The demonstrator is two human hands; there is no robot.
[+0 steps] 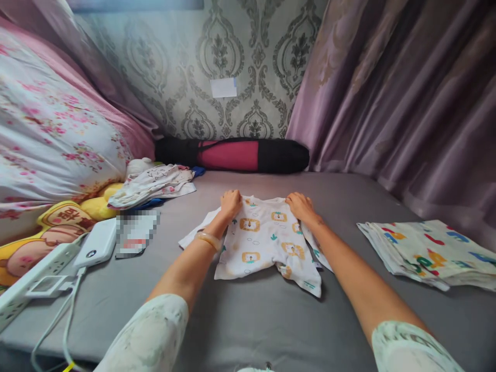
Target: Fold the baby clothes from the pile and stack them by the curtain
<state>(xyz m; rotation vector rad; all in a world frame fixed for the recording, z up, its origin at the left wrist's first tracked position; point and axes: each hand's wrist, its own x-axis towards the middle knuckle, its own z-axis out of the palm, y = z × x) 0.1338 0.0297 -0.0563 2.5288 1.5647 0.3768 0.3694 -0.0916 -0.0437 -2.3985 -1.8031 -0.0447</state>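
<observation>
A small white baby shirt (263,243) printed with orange lion heads and green sprigs lies on the grey bed sheet (248,325). My left hand (231,202) is closed on its left shoulder, near the neckline. On the opposite shoulder, my right hand (301,206) has its fingers curled over the cloth. One sleeve sticks out to the left beneath my left forearm; the other is partly hidden by my right forearm. The lower right corner of the hem is bunched and folded. Both hands hide the cloth under their fingers.
Folded printed cloths (430,250) lie at the right. Left are a heap of clothes (155,183), a power bank (96,243), a blurred flat item (136,235), a power strip (42,274) with cables, and a yellow plush toy (50,235). A black and red bag (232,155) rests along the wall.
</observation>
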